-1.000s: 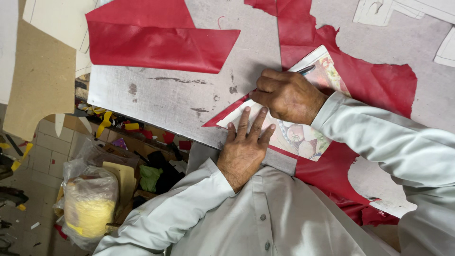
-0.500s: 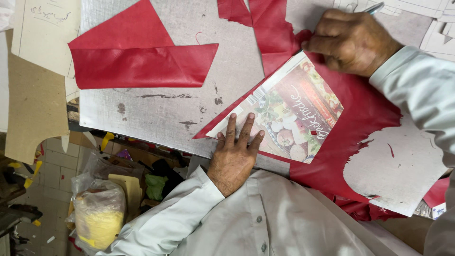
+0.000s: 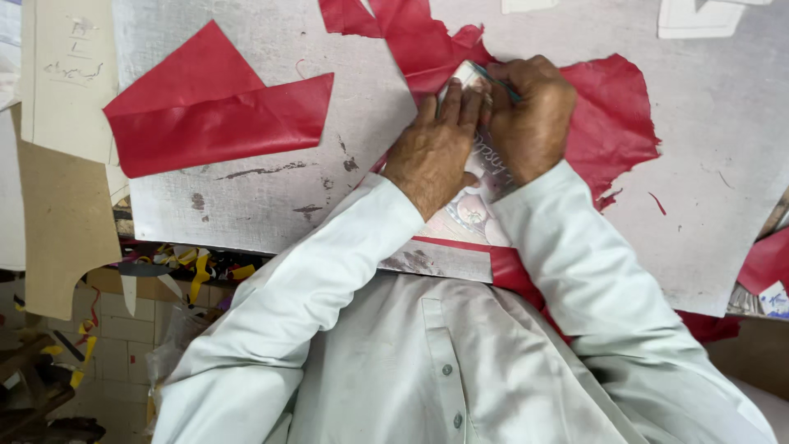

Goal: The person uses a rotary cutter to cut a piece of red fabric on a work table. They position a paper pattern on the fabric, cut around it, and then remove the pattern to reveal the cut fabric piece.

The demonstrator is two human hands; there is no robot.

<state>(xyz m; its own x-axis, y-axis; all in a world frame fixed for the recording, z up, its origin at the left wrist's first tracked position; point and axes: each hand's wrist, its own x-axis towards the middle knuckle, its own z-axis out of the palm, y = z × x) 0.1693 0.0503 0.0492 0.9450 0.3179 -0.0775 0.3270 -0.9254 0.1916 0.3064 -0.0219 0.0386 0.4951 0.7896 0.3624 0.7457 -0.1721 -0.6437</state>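
At centre frame our left hand (image 3: 433, 152), fingers together, presses the printed card (image 3: 468, 210) flat on the red sheet (image 3: 608, 123), apparently as a guide. Our right hand (image 3: 530, 115) pinches a pen (image 3: 496, 82) at its edge.

Grey, scuffed and stained worktable (image 3: 271, 205), spread with a large red leather sheet (image 3: 608, 123) toward the right. Folded red leather piece (image 3: 214, 115) at far left, pale card templates (image 3: 70, 74) beside the left edge, white templates (image 3: 694, 16) at the far right.
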